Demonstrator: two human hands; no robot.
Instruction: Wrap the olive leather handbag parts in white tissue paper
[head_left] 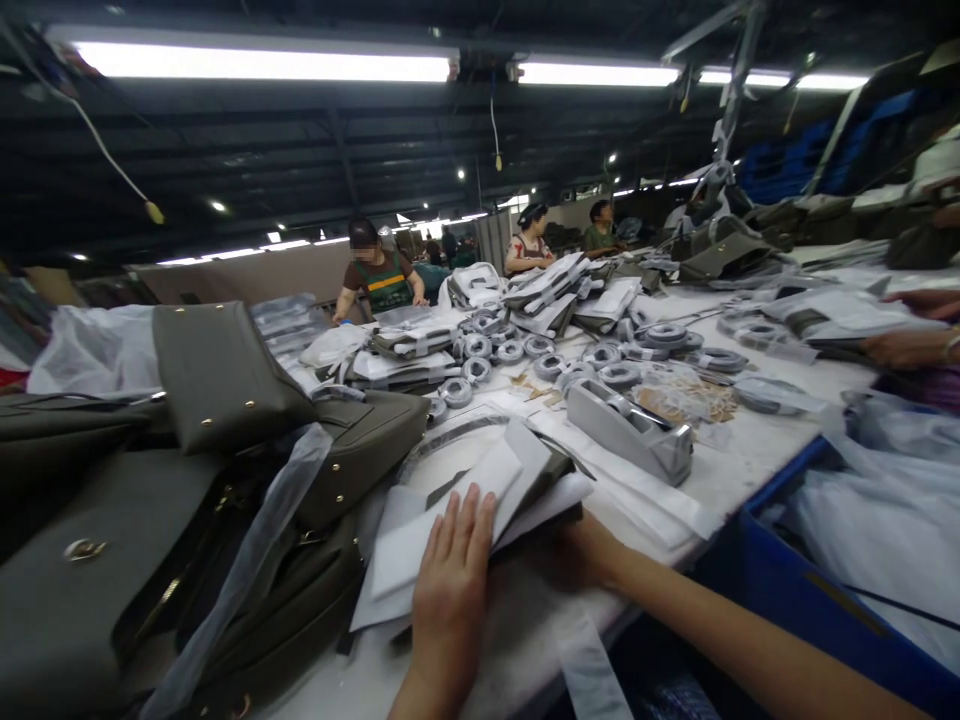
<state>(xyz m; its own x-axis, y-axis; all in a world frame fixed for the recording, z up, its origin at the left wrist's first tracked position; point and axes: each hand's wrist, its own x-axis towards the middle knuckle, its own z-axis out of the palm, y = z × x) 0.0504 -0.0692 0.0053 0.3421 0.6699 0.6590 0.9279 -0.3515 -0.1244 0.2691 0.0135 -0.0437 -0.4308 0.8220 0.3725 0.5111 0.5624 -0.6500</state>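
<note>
From the head camera I see my left hand (450,580) lying flat, fingers together and stretched out, pressing on a white foam sheet (442,520) that wraps an olive-grey piece near the table's front edge. My right hand (581,550) reaches in from the right and seems tucked under the wrapped stack (525,490); its fingers are hidden, so I cannot tell whether they are closed. Olive handbags (225,400) pile up just left of the stack (one with brass studs). A grey tape dispenser (630,430) stands beyond it, with rolled straps (510,350) farther back. Other people work at the table's far end.
</note>
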